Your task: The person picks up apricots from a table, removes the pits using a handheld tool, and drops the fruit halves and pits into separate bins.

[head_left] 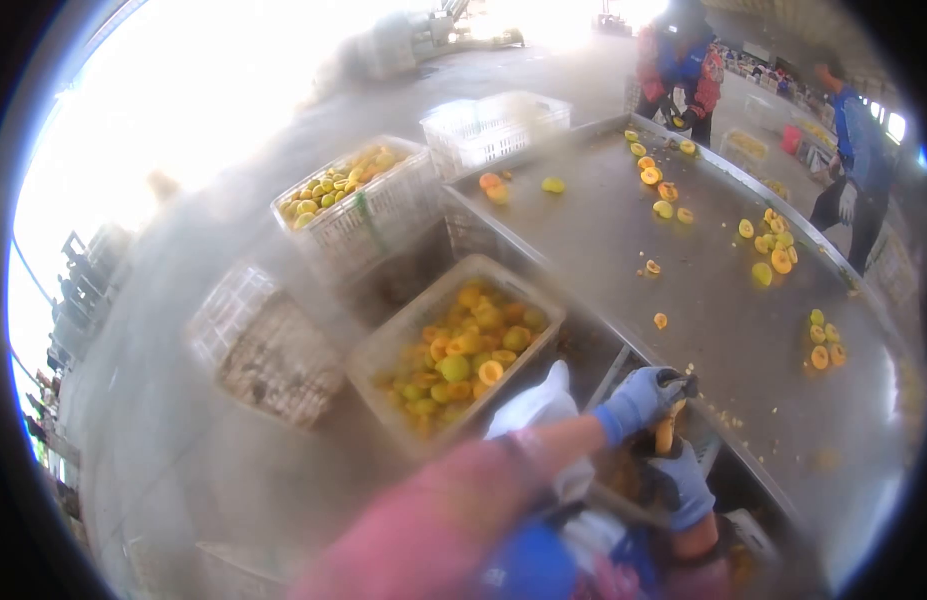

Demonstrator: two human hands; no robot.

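At the tabletop's (pixel 603 240) near edge, the left hand (pixel 638 400) is clenched over a fruit (pixel 664 435), around something dark I cannot make out, and the right hand (pixel 678 485) grips the fruit from below. Cut pieces (pixel 780 260) lie scattered toward the far edge, so some work looks done. A crate (pixel 523 285) beside the near edge and a second crate (pixel 383 215) remain full, so I judge that much is left.

fruit piece (pixel 664 436) mostly hidden between left hand (pixel 638 400) and right hand (pixel 680 485), dark tool (pixel 683 383) in the left grip blurred, indistinct
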